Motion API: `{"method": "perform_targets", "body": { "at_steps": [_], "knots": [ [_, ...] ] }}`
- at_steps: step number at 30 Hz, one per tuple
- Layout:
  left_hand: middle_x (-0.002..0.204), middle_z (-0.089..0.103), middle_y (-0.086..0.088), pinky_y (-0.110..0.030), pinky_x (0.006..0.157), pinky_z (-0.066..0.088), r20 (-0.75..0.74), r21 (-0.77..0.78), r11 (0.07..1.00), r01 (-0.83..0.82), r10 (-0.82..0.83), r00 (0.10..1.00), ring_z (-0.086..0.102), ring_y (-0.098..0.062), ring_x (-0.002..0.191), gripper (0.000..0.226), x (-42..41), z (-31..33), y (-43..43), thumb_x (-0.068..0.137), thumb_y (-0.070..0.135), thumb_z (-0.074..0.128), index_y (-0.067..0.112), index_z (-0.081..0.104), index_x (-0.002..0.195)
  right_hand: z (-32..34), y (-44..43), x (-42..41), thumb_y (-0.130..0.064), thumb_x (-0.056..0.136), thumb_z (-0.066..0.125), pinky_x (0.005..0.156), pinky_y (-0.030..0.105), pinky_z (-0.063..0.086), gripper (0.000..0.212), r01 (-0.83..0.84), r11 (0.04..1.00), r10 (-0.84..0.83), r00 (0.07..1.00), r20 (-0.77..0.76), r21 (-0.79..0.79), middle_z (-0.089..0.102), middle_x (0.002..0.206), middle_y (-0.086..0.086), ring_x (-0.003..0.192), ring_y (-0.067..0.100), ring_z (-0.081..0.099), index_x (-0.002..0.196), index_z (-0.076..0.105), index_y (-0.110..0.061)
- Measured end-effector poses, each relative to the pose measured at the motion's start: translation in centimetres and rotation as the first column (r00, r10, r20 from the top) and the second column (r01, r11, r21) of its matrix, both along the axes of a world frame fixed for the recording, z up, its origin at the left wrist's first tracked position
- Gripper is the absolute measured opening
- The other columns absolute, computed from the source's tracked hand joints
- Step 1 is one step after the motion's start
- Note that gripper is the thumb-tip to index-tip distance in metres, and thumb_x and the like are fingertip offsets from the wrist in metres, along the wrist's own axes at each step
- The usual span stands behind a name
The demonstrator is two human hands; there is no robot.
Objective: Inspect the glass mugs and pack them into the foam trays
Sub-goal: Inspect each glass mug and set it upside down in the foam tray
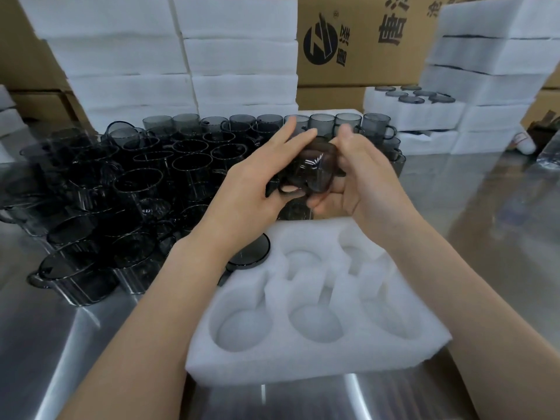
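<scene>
Holding one smoky glass mug [316,166] clear of the tabletop [500,231], the two hands share the load. The right hand [360,180] cups it from below and the side with curled fingers and its thumb over the top. The left hand [257,180] lays nearly straight fingers along the far wall and hooks its thumb at the handle. The mug lies tipped on its side above the far rim of the foam tray [303,363], which sits at the tabletop's near edge.

The glass looks slick and is blurred, so it is probably mid-turn for inspection. A slip is the main danger, because the left hand's hold is light. Dropped straight down, the mug would likely meet foam. Dropped leftward, it would strike the loose mugs [130,195] crowded rim to rim across the left half of the tabletop, and something could chip.

The left forearm passes close above the nearest of them, and a careless sweep could knock one over. The tray's pockets have handle slots, so pressing the mug in with its handle misaligned could strain the glass or tear the foam.
</scene>
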State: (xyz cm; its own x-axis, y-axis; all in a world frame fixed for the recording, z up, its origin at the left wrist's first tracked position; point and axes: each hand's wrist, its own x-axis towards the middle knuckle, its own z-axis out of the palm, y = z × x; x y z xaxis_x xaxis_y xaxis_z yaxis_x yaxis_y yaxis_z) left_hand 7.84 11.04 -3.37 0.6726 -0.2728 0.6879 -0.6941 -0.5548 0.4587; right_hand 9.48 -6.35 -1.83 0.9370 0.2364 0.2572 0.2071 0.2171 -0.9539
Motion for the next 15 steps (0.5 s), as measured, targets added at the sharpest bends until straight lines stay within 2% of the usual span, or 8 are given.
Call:
{"method": "perform_targets", "body": {
  "at_steps": [2,4,6,8,9,11,12,15],
  "knots": [
    [0.160,0.027,-0.005,-0.018,0.116,0.025,-0.022,0.016,1.000,-0.003,0.003,1.000,0.023,-0.003,0.145,0.079,-0.1,0.1,0.0,0.081,-0.011,0.064,0.023,0.039,0.148,-0.3,0.2,-0.1,-0.032,0.087,0.067,0.058,0.038,0.058,0.036,-0.035,0.996,0.039,0.998,0.050,-0.077,0.068,0.093,0.006,0.065,0.023,0.068,0.114,0.054,-0.013],
    [0.161,0.025,0.002,-0.024,0.118,0.026,-0.102,-0.010,0.999,0.038,-0.038,0.994,0.024,-0.004,0.146,0.089,-0.3,0.2,-0.1,0.079,-0.010,0.061,0.029,0.028,0.151,-0.5,0.3,-0.2,-0.014,0.086,0.071,0.070,0.043,0.060,0.046,-0.059,0.992,0.069,0.994,0.086,-0.112,0.067,0.108,0.005,0.081,0.019,0.069,0.128,0.054,-0.011],
    [0.152,0.033,0.028,-0.030,0.116,0.034,-0.232,-0.099,0.990,0.101,-0.121,0.965,0.035,0.001,0.140,0.094,-0.7,0.2,-0.5,0.076,0.001,0.061,0.031,0.017,0.153,-0.5,0.4,-0.2,-0.007,0.086,0.069,0.075,0.042,0.059,0.050,-0.076,0.995,0.081,0.994,0.072,-0.070,0.065,0.121,0.010,0.094,0.020,0.070,0.133,0.053,-0.010],
    [0.133,0.035,0.048,-0.026,0.110,0.038,-0.294,-0.165,0.982,0.090,-0.136,0.946,0.040,0.011,0.131,0.098,-0.8,0.3,-0.9,0.074,0.015,0.067,0.029,0.014,0.154,-0.4,0.3,-0.1,-0.008,0.090,0.065,0.076,0.039,0.059,0.046,-0.095,0.995,0.095,0.994,0.051,-0.012,0.065,0.123,0.012,0.102,0.027,0.069,0.134,0.053,-0.010],
    [0.136,0.036,0.045,-0.025,0.110,0.038,-0.305,-0.177,0.983,0.054,-0.107,0.946,0.041,0.010,0.131,0.100,-0.8,0.3,-1.0,0.072,0.022,0.071,0.026,0.015,0.155,-0.4,0.3,-0.1,-0.010,0.092,0.063,0.076,0.039,0.059,0.043,-0.115,0.993,0.114,0.993,0.040,0.005,0.066,0.122,0.013,0.103,0.030,0.069,0.134,0.054,-0.011],
    [0.145,0.044,0.021,-0.022,0.108,0.039,-0.281,-0.161,0.986,-0.029,-0.018,0.960,0.045,0.003,0.131,0.102,-0.8,0.4,-1.1,0.068,0.033,0.077,0.023,0.023,0.154,-0.5,0.4,-0.1,-0.017,0.094,0.062,0.075,0.041,0.058,0.038,-0.165,0.986,0.165,0.986,0.031,0.008,0.068,0.118,0.012,0.102,0.034,0.069,0.131,0.056,-0.013],
    [0.142,0.050,0.013,-0.018,0.105,0.040,-0.256,-0.148,0.987,-0.065,0.026,0.966,0.049,0.002,0.126,0.098,-0.9,0.5,-1.1,0.067,0.034,0.079,0.024,0.029,0.152,-0.6,0.5,-0.1,-0.020,0.090,0.064,0.074,0.040,0.058,0.038,-0.172,0.985,0.172,0.984,0.041,-0.011,0.069,0.114,0.009,0.100,0.031,0.070,0.128,0.058,-0.014],
    [0.129,0.061,0.010,-0.003,0.092,0.039,-0.216,-0.122,0.986,-0.117,0.088,0.972,0.055,0.005,0.112,0.087,-1.0,0.5,-1.2,0.069,0.019,0.082,0.024,0.042,0.146,-0.7,0.6,-0.1,-0.022,0.079,0.070,0.066,0.030,0.057,0.035,-0.067,0.987,0.088,0.986,0.141,-0.146,0.072,0.097,-0.003,0.091,0.015,0.071,0.112,0.062,-0.018]
  ]
}}
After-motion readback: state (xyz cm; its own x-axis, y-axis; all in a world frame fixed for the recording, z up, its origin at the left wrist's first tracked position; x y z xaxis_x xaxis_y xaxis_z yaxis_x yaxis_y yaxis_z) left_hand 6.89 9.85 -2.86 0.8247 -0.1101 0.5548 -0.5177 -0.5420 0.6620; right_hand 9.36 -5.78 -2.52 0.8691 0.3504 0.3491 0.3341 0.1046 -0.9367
